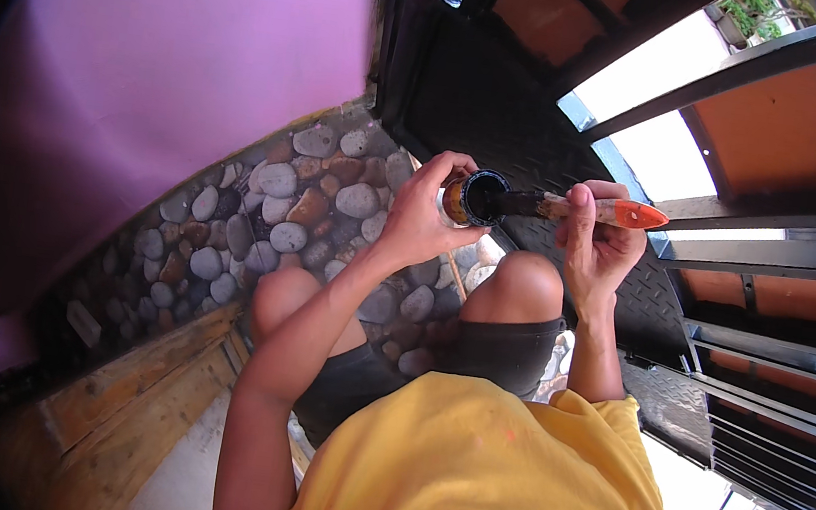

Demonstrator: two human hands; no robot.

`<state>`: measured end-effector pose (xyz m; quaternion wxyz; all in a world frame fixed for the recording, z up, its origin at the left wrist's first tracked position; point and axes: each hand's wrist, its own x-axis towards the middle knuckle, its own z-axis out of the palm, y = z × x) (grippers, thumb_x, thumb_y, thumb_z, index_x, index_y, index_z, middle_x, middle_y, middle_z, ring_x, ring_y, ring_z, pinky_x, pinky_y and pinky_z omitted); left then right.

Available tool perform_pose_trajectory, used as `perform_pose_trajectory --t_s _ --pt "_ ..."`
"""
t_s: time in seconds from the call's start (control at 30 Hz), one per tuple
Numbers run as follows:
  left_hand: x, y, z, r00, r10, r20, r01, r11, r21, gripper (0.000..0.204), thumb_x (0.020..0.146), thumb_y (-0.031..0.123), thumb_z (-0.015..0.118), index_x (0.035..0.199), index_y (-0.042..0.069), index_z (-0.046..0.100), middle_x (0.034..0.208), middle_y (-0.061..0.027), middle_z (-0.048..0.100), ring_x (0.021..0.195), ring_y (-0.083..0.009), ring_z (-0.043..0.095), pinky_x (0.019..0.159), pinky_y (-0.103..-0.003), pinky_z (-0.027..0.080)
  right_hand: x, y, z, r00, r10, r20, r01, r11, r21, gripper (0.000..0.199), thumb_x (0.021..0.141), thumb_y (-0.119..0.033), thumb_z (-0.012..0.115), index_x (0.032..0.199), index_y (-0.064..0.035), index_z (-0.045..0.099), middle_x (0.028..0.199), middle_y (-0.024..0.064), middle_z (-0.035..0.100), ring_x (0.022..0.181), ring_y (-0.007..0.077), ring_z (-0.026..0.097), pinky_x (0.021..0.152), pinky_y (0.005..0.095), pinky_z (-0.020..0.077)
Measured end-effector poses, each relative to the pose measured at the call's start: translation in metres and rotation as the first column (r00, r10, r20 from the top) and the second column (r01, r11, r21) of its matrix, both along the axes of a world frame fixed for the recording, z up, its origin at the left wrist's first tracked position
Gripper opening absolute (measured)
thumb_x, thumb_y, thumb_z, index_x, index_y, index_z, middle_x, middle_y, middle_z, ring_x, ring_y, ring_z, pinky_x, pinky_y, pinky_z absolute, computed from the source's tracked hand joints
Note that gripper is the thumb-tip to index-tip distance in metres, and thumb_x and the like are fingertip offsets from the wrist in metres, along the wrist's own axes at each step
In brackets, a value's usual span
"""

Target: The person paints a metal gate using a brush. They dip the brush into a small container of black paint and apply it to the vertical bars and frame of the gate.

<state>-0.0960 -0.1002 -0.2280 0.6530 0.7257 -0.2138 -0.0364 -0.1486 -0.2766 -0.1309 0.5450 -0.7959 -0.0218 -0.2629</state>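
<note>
My left hand [430,209] is wrapped round a small jar [454,203] with dark paint inside its round mouth. In my right hand [602,245] is a paintbrush [614,212] with a worn wooden handle tipped in orange. Its dark, paint-coated bristles lie at the jar's mouth, pointing left; how far they reach inside I cannot tell. Both hands are held up above my bent knees, close together, beside a black metal panel [477,92] of a gate or frame.
A pink-purple wall [199,60] rises at the left. Below lies a floor with a rounded-stone pattern [296,182]. Wooden boards [129,405] lie at the lower left. On the right, metal bars [760,257] frame orange-brown panels [785,122].
</note>
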Motion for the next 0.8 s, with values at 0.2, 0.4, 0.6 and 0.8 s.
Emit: perform_pose_trajectory --t_s 0.2,0.4,0.6,0.8 --pt "-0.001 -0.002 0.003 1.0 -0.015 -0.001 0.015 0.996 0.093 0.063 0.06 0.01 0.086 0.113 0.007 0.053 0.111 -0.0102 0.06 0.106 -0.0296 0.063 0.091 -0.038 0.051 0.007 0.003 -0.006 1.0 0.018 -0.016 -0.02 0.987 -0.156 0.015 0.09 -0.005 0.071 0.077 0.0011 0.067 0.079 0.0053 0.066 0.052 0.0116 0.058 0.048 0.0253 0.043" --pt "-0.001 -0.003 -0.001 1.0 0.003 0.012 -0.004 0.996 0.094 0.064 0.061 0.016 0.088 0.115 0.009 0.054 0.107 -0.0071 0.063 0.099 -0.0226 0.065 0.088 -0.035 0.05 0.013 0.006 -0.013 0.998 0.068 -0.004 -0.064 0.915 -0.399 0.02 0.088 -0.008 0.073 0.075 -0.0007 0.06 0.079 0.0078 0.068 0.056 0.0189 0.065 0.052 0.0268 0.0472" --pt "-0.002 -0.003 -0.001 1.0 -0.01 0.013 0.009 0.996 0.085 0.063 0.061 0.017 0.088 0.114 0.008 0.054 0.104 -0.0075 0.064 0.098 -0.0229 0.066 0.089 -0.035 0.05 0.013 0.002 -0.016 0.997 0.079 0.021 -0.069 0.954 -0.293 0.016 0.091 -0.007 0.071 0.079 0.0016 0.064 0.079 0.0067 0.067 0.056 0.015 0.063 0.053 0.026 0.0474" --pt "-0.001 -0.002 0.003 1.0 -0.016 0.009 0.016 0.999 0.052 0.064 0.061 0.015 0.088 0.113 0.007 0.052 0.102 -0.0094 0.063 0.099 -0.0251 0.065 0.086 -0.035 0.051 0.008 -0.007 -0.001 0.996 -0.078 -0.052 0.083 0.992 0.094 0.031 0.102 -0.03 0.057 0.091 -0.0011 0.061 0.073 0.0045 0.062 0.048 0.0065 0.055 0.041 0.019 0.0395"
